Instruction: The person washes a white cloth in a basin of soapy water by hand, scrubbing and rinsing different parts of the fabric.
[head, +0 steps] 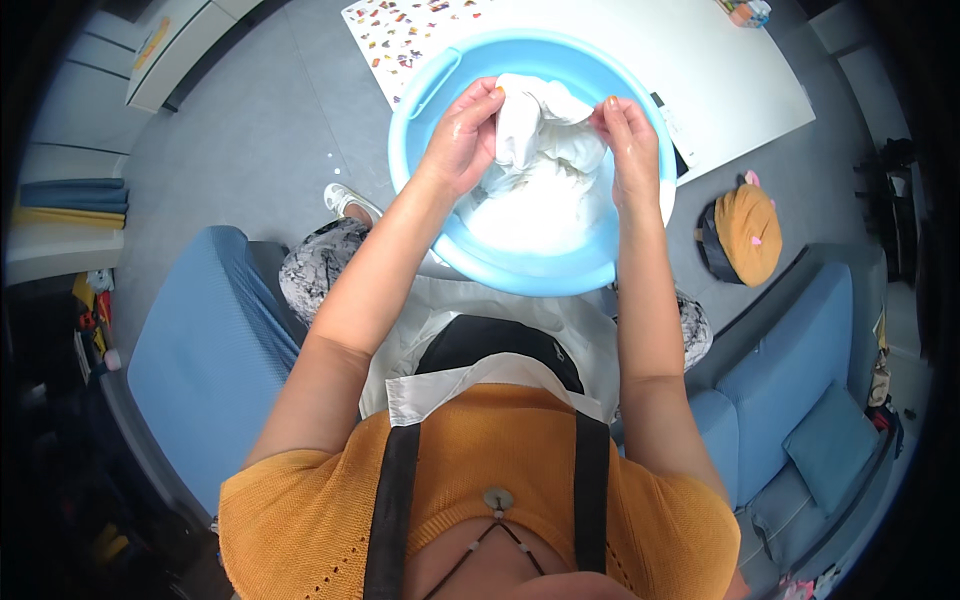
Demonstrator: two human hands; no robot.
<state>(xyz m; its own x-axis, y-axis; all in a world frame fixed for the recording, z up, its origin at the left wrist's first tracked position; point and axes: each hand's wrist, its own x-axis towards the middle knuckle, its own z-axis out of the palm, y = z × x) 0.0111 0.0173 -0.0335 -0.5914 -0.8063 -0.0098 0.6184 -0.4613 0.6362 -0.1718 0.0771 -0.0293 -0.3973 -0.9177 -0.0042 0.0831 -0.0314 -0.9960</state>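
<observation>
Over a light-blue plastic basin, both hands hold up part of a wet white cloth. My left hand pinches its upper left edge between thumb and fingers. On the other side, my right hand grips the cloth's right corner with thumb and fingertips. The rest of the white fabric lies bunched in the basin, where glare hides its folds and any water line. Both hands look wet. The cloth's exact kind cannot be told.
A white table with small stickers at its left end stands under and beyond the basin. A blue sofa seat is at the left, a blue sofa at the right. An orange and dark plush-like item lies on the grey floor.
</observation>
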